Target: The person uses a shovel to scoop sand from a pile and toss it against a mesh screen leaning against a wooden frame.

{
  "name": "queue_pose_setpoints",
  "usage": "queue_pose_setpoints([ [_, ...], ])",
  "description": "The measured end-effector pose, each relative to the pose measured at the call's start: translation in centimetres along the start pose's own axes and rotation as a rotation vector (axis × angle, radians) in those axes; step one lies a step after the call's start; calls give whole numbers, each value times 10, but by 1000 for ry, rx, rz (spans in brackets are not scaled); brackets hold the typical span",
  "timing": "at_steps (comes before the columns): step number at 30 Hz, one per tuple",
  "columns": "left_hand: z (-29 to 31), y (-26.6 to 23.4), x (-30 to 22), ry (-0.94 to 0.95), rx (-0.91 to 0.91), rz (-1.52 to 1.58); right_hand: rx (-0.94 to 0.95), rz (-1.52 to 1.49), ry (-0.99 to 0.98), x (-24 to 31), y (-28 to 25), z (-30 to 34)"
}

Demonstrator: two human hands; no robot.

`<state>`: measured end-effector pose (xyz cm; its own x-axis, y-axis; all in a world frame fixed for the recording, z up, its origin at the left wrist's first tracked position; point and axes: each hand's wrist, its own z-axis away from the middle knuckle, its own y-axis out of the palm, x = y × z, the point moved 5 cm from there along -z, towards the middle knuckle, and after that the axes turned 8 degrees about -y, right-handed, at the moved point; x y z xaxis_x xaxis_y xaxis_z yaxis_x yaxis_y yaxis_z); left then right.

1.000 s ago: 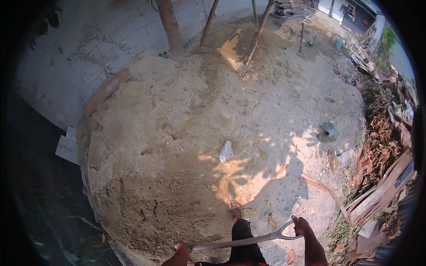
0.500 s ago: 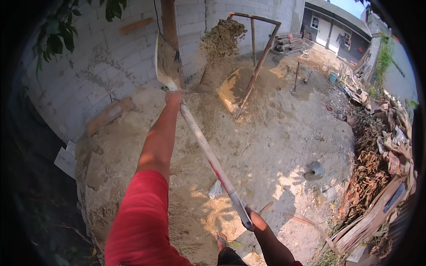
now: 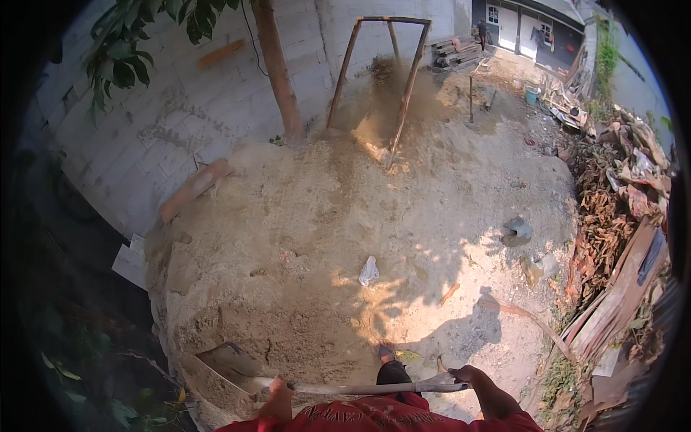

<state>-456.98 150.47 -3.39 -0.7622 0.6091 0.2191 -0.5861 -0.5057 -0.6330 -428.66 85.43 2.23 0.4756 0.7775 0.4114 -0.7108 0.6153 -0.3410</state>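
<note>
A long-handled shovel point(image 3: 338, 389) lies almost level across the lower edge of the view, close to my body. My left hand point(image 3: 280, 392) is closed round the shaft just behind the blade. At the other end, my right hand point(image 3: 464, 376) grips the handle. The shovel's blade point(image 3: 232, 362) is at the lower left, over loose, dug-up sand point(image 3: 266, 331). Farther off, a slanted sieve frame point(image 3: 394, 20) of wooden bars stands near the wall, with sand and dust in the air at it and a heap of sand beneath.
A pale block wall point(image 3: 180, 129) and a tree trunk point(image 3: 279, 72) stand on the left. Dry leaves point(image 3: 601, 223) and planks line the right side. A white plastic bag point(image 3: 368, 271) lies mid-ground. My foot point(image 3: 386, 353) shows near the shovel. Stacked timber point(image 3: 457, 54) lies far back.
The shovel has swung from the raised blade near the tree down and back to the lower left, turning nearly level. The clump of sand thrown from it has reached the sieve frame.
</note>
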Motion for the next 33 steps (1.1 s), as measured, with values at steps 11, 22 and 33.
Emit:
queue_pose_setpoints([
  [11,186,342,224,-154,-57,602,-112,241,-386,-12,129,169],
  [22,211,335,217,-486,105,2556,-162,-51,-785,-256,197,112],
  [33,84,526,-131,-507,577,2340,-453,-544,349,-492,85,69],
])
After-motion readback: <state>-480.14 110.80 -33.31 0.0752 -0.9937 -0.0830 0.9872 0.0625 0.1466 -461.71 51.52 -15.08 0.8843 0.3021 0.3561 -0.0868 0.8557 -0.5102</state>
